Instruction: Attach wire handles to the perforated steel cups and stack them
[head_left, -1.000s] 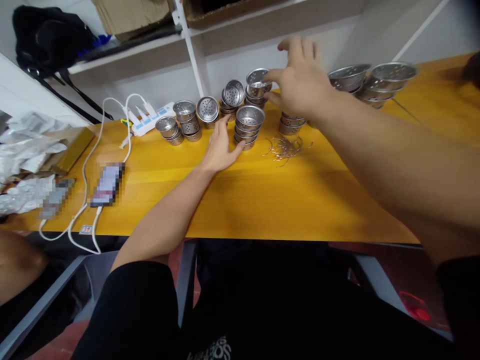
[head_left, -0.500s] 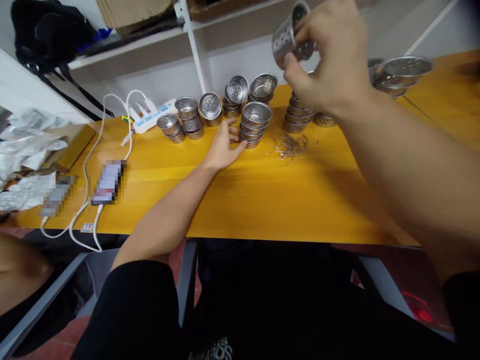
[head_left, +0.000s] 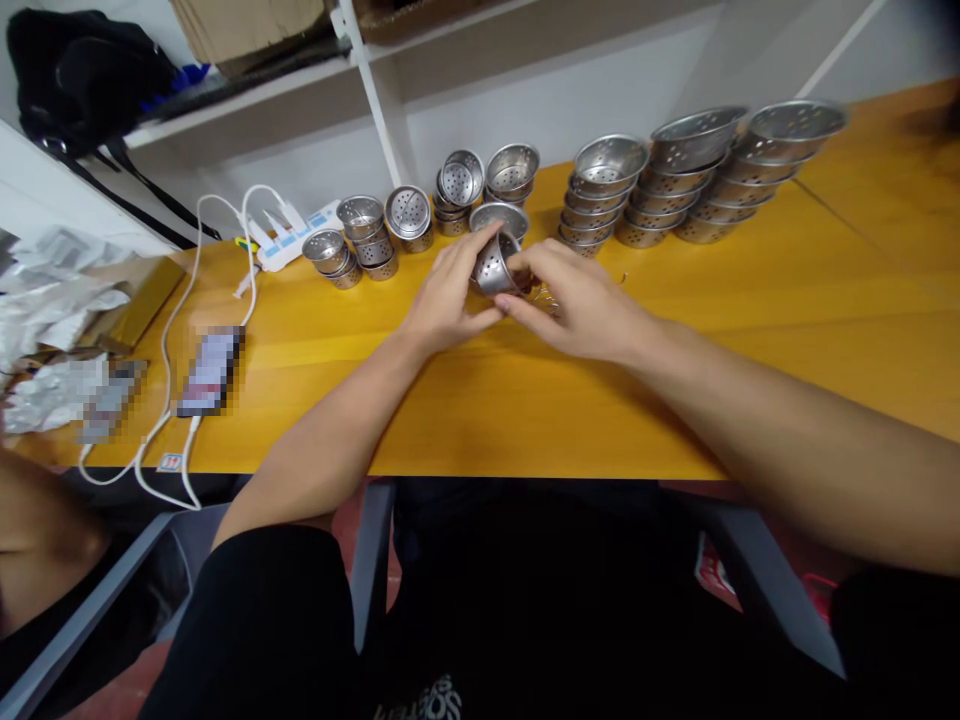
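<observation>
My left hand [head_left: 448, 292] and my right hand [head_left: 581, 302] meet over the yellow table [head_left: 525, 390], both closed round one small perforated steel cup [head_left: 496, 266] that lies tilted on its side. Right behind the held cup stands a short stack of the same cups [head_left: 500, 217]. A small heap of thin wire hooks [head_left: 551, 293] lies on the table, mostly hidden under my right hand.
More small cups [head_left: 360, 240] stand in low stacks at the back, and stacked perforated bowls [head_left: 675, 185] run to the right. A white power strip [head_left: 289, 235] with cables, a phone [head_left: 208, 370] and crumpled foil [head_left: 45, 390] lie at left. A white shelf post [head_left: 367, 90] rises behind.
My right hand lifted a cup off a back stack, carried it up high, then brought it down to the table. My left hand came off the table and closed on the cup too.
</observation>
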